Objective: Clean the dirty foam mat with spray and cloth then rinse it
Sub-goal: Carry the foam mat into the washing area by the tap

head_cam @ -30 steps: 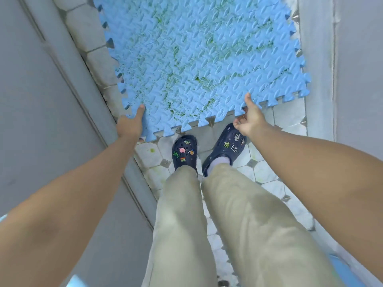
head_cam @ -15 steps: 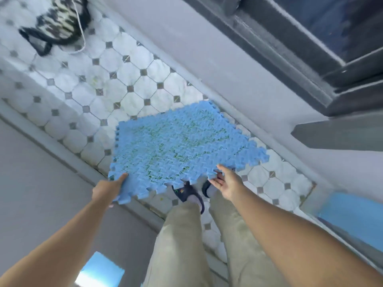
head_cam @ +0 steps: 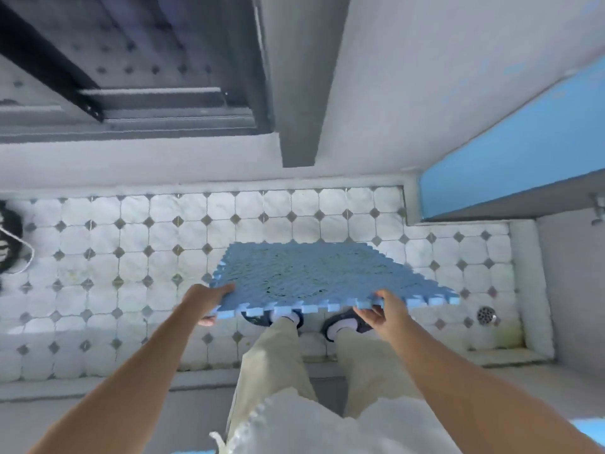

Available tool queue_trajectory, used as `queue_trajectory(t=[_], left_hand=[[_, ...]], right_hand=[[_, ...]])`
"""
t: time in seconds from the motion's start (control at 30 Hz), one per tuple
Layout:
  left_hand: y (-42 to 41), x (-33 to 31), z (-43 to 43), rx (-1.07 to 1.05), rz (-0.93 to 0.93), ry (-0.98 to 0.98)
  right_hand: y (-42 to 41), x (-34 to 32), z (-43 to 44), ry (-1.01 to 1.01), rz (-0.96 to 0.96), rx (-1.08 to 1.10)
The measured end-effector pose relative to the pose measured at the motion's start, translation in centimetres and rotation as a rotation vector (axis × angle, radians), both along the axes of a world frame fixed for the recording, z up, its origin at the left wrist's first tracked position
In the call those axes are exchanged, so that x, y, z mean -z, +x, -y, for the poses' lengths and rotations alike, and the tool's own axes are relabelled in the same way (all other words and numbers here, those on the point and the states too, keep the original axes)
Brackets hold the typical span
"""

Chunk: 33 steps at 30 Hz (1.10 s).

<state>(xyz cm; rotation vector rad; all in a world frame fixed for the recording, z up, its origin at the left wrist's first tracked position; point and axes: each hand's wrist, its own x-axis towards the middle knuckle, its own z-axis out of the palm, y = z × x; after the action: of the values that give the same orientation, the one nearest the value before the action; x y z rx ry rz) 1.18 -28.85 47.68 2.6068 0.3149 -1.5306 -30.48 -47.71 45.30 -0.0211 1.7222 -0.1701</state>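
I look down on a tiled floor (head_cam: 137,244) of pale, marbled octagon tiles with small grey diamond insets at the corners, set in a sunken bay with a low raised kerb along its near and right edges. A plain grey wall (head_cam: 409,77) rises at the far edge, with a dark sliding-door frame (head_cam: 98,106) at the far left and a flat blue panel (head_cam: 510,158) at the far right.

The blue foam mat (head_cam: 314,273) is off the floor, held roughly level above the middle of the bay and over my shoes (head_cam: 347,322). It is a square interlocking tile: soft foam, a raised embossed pattern over its top, jigsaw teeth all round the rim. Dark greenish smears run across the top face, thickest toward the near edge.

My left hand (head_cam: 209,298) clamps the near left corner, fingers closed over the rim, thumb underneath. My right hand (head_cam: 384,311) grips the near edge toward the right corner, thumb on top, fingers curled below the teeth.

Beige trousers (head_cam: 271,371) and a white garment hem fill the near middle. A round metal drain (head_cam: 486,315) sits in the floor near the right kerb, well apart from the mat. A dark striped object with a white cord (head_cam: 9,237) lies at the left edge; I cannot tell what it is.
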Motion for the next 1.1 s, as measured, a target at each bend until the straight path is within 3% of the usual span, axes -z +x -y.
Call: queue_trajectory(t=[0.23,0.47,0.63,0.83,0.93,1.1], left_hand=[[-15.5,-2.4,15.5,-0.041,-0.15,-0.265],[-28.9,-3.7,31.9,0.344,-0.19,-0.353],[-35.3,-3.5,40.3,0.545,-0.264,-0.344],[-39.4,-2.2,45.6,0.584,-0.229,-0.315],[-41.2,0.2,47.4,0.547,-0.179,-0.349],[-46.3,4.3,49.5,0.291,-0.231,-0.412]], right_hand=[[-19.3,-2.7,3.3,-0.136,-0.051,0.357],[-31.9,-4.3,3.9,-0.189,-0.137,0.727],[-35.8,-5.0,5.0,-0.191,-0.143,0.937],[-37.1,-3.7,7.1,-0.197,-0.142,1.093],[-37.5,-2.6,8.5,-0.207,-0.184,1.173],[-37.1,-0.5,11.0,-0.219,-0.219,1.325]])
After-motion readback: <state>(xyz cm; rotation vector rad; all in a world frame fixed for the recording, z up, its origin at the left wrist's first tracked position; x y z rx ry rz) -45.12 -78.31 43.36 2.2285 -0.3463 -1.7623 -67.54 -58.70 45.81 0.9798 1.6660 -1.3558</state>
